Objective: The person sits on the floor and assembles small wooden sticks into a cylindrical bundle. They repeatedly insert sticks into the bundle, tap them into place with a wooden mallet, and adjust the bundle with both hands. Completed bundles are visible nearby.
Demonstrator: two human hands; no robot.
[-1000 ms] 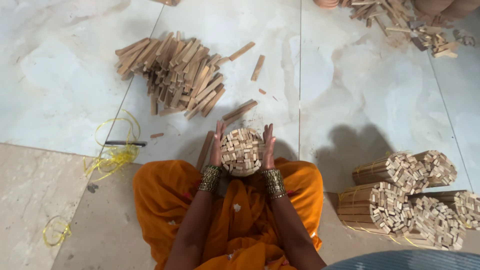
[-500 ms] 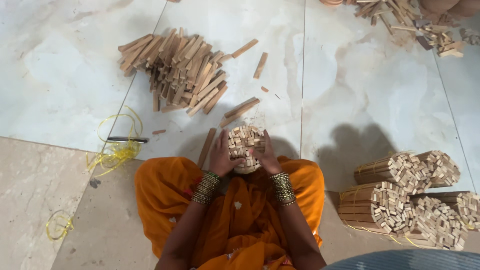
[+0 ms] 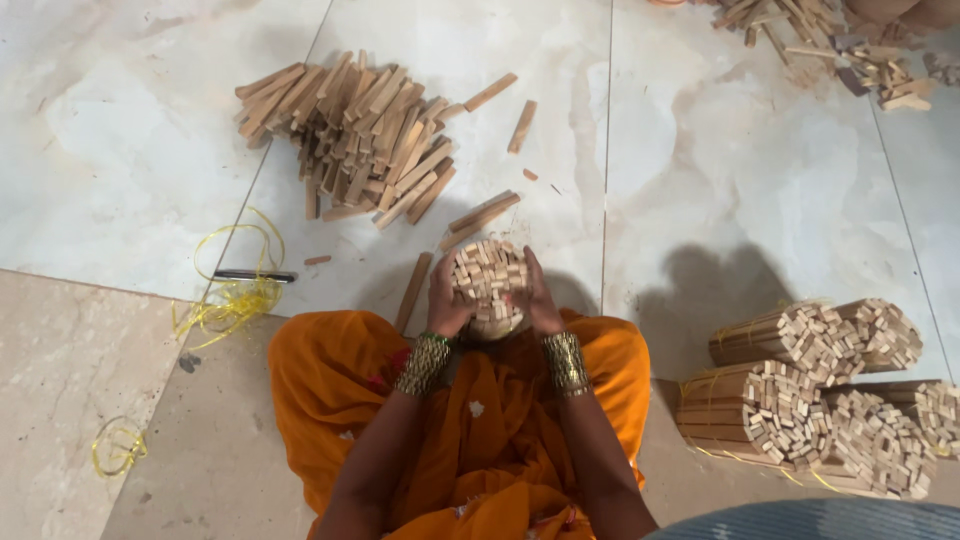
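Upright between both hands, the bundle of wooden sticks [image 3: 488, 283] stands just before the orange lap [image 3: 470, 420]; left hand [image 3: 446, 303] and right hand [image 3: 540, 300] clamp its sides. Stiff, light, loose sticks likely slip unless squeezed around the middle.

Bundle of cut wooden sticks [image 3: 488, 283]: pale raw wood, matt, rough sawn ends; same dry unfinished wood in the loose stick pile [image 3: 360, 140] and the tied bundles [image 3: 810, 390]. Floor [image 3: 740, 170]: polished marble-look tile, glossy and smooth, beside a duller beige stone slab [image 3: 70, 380]. Orange garment [image 3: 330, 400]: soft matt cloth; bangles [image 3: 565, 362] look like gold-toned metal, yellow twine [image 3: 235, 295] like shiny plastic.
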